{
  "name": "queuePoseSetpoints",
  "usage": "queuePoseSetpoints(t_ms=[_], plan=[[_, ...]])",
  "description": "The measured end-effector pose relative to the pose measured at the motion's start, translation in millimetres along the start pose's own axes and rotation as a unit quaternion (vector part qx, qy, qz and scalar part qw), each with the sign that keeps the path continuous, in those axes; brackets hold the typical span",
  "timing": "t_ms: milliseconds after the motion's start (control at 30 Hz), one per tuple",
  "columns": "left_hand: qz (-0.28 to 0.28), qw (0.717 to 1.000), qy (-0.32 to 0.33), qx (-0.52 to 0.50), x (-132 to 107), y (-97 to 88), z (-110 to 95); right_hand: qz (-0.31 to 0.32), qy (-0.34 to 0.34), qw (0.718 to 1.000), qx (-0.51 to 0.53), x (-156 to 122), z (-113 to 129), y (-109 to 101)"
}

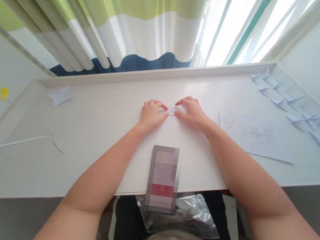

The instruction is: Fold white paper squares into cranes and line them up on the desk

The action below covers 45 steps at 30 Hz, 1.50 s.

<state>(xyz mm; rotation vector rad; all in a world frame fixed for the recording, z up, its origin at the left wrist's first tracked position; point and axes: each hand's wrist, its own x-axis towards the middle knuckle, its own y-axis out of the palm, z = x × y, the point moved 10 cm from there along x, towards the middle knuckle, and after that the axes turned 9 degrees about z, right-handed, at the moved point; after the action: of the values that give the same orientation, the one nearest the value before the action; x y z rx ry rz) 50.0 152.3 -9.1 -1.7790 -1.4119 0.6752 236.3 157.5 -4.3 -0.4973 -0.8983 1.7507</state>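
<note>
A small piece of folded white paper (172, 110) lies low over the white desk, between my two hands. My left hand (152, 113) pinches its left end with thumb and fingertips. On the opposite end, my right hand (190, 111) grips the paper with thumb and forefinger, the other fingers curled. The fingers cover both ends, so only the middle of the paper shows. Nearer to me, a pixelated phone-like rectangle (164, 176) appears at the desk's front edge.
Several folded paper shapes (297, 102) line the desk's right side. Printed sheets (253, 136) lie beside my right forearm. One folded paper piece (60, 96) rests at left, near a white cable (17, 146). A raised ledge (155, 72) runs along the back, below the curtain (127, 15).
</note>
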Motion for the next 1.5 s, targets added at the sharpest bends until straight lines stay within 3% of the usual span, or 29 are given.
queuePoseSetpoints(t_ms=[133, 267, 400, 700, 1033, 1300, 1500], plan=[[-0.006, 1.0, 0.009, 0.001, 3.2, -0.8, 1.0, 0.018, -0.008, 1.0, -0.007, 1.0, 2.5, 2.3], [0.026, 0.999, 0.004, 0.021, 2.6, -1.1, -1.5, 0.019, 0.012, 1.0, -0.001, 0.3, 4.2, 0.9], [0.047, 0.998, 0.035, -0.006, -1.9, -4.3, -6.8, 0.028, -0.013, 1.0, 0.005, -3.8, 11.6, 1.0], [0.042, 0.998, 0.05, -0.007, -8.2, -3.9, -12.9, 0.026, -0.035, 0.998, 0.034, -3.8, 16.9, -0.7], [0.057, 0.971, 0.191, 0.133, -27.0, -5.3, -52.9, 0.072, -0.098, 0.993, 0.014, -10.3, 27.6, -4.3], [0.042, 0.987, 0.138, 0.072, -21.1, -3.4, -38.7, 0.068, -0.088, 0.994, -0.011, -7.8, 24.7, 0.7], [0.062, 0.974, 0.191, 0.107, -26.1, 0.2, -49.9, 0.044, -0.089, 0.995, 0.023, -5.5, 16.4, -4.7]])
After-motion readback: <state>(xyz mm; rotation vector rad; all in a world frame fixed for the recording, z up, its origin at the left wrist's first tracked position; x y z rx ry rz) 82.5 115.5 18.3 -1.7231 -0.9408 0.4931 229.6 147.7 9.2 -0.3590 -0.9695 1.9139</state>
